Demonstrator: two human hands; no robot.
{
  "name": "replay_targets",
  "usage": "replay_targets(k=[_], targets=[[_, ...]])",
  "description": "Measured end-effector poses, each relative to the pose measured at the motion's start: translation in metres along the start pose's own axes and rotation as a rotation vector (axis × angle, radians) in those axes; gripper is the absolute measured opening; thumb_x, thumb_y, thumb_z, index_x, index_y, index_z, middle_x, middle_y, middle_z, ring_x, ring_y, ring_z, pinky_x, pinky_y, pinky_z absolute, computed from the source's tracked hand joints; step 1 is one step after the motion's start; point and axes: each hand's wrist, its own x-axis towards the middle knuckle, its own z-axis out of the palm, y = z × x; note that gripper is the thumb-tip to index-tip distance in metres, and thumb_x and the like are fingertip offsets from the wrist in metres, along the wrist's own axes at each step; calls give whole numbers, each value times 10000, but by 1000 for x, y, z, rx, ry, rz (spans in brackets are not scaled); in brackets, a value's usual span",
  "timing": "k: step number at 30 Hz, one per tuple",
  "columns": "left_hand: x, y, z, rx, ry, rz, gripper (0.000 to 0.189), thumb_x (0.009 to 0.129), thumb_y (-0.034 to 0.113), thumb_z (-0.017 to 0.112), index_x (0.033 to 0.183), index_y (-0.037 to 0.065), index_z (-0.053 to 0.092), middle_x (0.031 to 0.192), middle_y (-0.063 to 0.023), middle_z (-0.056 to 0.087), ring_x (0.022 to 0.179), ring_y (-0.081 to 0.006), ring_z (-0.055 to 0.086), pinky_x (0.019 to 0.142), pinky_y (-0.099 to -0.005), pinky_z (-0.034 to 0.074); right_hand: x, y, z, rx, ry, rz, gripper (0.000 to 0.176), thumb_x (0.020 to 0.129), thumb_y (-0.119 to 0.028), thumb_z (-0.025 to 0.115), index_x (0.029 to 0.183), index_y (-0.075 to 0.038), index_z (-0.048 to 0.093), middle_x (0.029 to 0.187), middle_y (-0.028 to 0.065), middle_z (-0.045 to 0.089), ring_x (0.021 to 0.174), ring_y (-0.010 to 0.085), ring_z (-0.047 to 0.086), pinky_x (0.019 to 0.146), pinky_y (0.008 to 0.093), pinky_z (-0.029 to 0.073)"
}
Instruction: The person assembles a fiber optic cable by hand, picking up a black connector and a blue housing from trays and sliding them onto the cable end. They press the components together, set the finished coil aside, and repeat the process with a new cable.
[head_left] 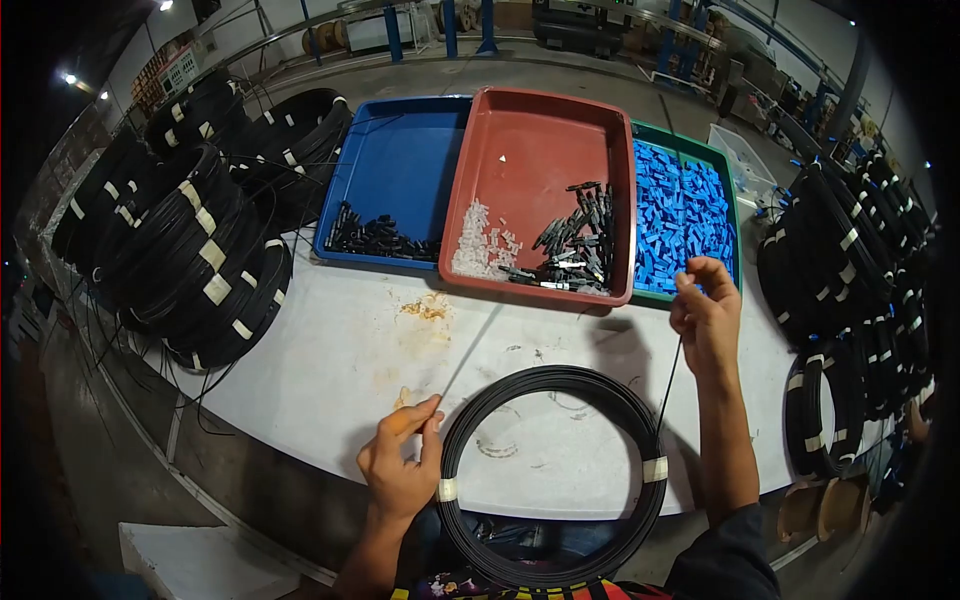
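A coil of black cable (550, 373), bound with white tape on both sides, rests at the front edge of the white table (330, 390). At the coil's left, my left hand (403, 455) pinches a thin cable end that runs up and to the right, blurred. My right hand (708, 318) is raised before the green tray (738, 250), its fingers closed on the other cable end, which rises from the coil's right side. That tray holds many blue pieces (685, 210).
The red tray (545, 125) holds white pieces (482, 240) and black connectors (590, 235). More black parts (375, 235) lie in the blue tray (400, 130). Taped cable coils are stacked at left (190, 230) and right (835, 240). A clear bin (742, 160) stands behind.
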Motion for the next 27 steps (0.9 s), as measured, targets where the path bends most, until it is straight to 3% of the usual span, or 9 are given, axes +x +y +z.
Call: replay_targets(k=[6,9,11,14,15,20,22,24,27], targets=[[22,12,-5,-30,-312,-88,251,927,-52,641,1172,-85,600,1060,-207,761,1014,-311,764,877,-356,602,13,-14,-27,115,24,-26,323,955,-33,664,1244,-52,521,888,35,584,612,110,545,475,262,411],[36,34,-13,28,-478,-178,389,925,34,700,1290,-39,586,1095,-235,744,1065,-372,736,918,-404,584,16,-28,-23,130,51,29,403,964,-66,669,1311,-47,466,892,50,584,579,102,522,447,259,399],[40,51,-14,67,-636,-123,594,889,118,758,1428,29,524,1233,-265,687,1185,-421,661,1003,-445,535,25,-30,-27,64,33,25,418,967,-78,670,1326,-44,456,896,57,584,561,94,507,430,255,381],[28,54,-6,264,-663,8,741,835,106,793,1497,64,462,1370,-283,601,1277,-433,586,1062,-453,492,43,-33,-22,-71,14,-6,421,980,-131,671,1331,-34,460,907,76,588,502,71,456,392,237,316],[26,53,-4,191,-654,-71,724,817,10,756,1481,54,470,1429,-267,562,1340,-429,533,1106,-457,454,48,-37,-16,-109,-11,29,409,985,-149,668,1324,-36,468,914,80,592,492,71,447,390,236,307],[35,33,-3,13,-667,-81,638,813,-94,627,1427,33,503,1415,-258,578,1316,-441,546,1098,-479,461,73,-44,30,-325,-108,100,277,974,-211,692,1154,-36,575,826,67,612,469,74,423,377,254,297],[42,25,0,21,-677,-32,586,830,-109,554,1399,26,519,1403,-267,583,1299,-443,556,1084,-500,471,77,-40,50,-536,-250,124,223,947,-205,724,1027,-29,613,774,52,620,526,105,505,442,279,388],[55,14,7,-39,-742,45,532,841,-103,551,1352,45,535,1358,-248,616,1239,-454,594,1047,-499,493,87,1,67,-716,-336,-158,220,919,-197,754,976,-16,642,785,68,648,639,155,607,572,321,488],[75,9,15,-81,-868,-37,523,818,-125,548,1302,73,542,1255,-234,666,1156,-465,633,969,-513,509,83,34,97,-849,-375,-180,252,904,-204,771,976,18,676,857,152,718,805,256,713,756,372,544]])
